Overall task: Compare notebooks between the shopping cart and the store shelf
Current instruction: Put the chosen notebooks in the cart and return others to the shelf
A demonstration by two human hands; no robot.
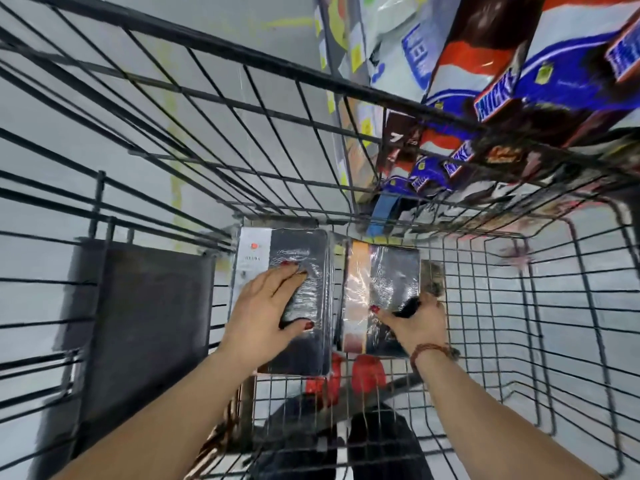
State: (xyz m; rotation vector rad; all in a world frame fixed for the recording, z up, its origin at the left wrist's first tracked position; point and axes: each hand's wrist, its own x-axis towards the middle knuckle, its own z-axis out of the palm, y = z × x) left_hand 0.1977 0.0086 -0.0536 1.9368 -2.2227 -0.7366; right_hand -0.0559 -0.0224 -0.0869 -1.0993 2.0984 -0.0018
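Two plastic-wrapped notebooks lie side by side on the wire floor of the shopping cart [502, 271]. The left notebook [311, 348] is dark with a white strip along its left side. My left hand [266, 303] lies on its cover, fingers curled around a small dark object. The right notebook [384, 271] is dark with an orange strip on its left. My right hand [415, 317] grips its lower right edge, thumb on the cover, and also holds a small black object. A beaded bracelet is on that wrist.
The cart's wire walls rise on all sides. A dark flap panel [145, 323] hangs at the left wall. The store shelf [519, 81] at the upper right holds boxes of chocolate bars. Grey floor shows through the wires.
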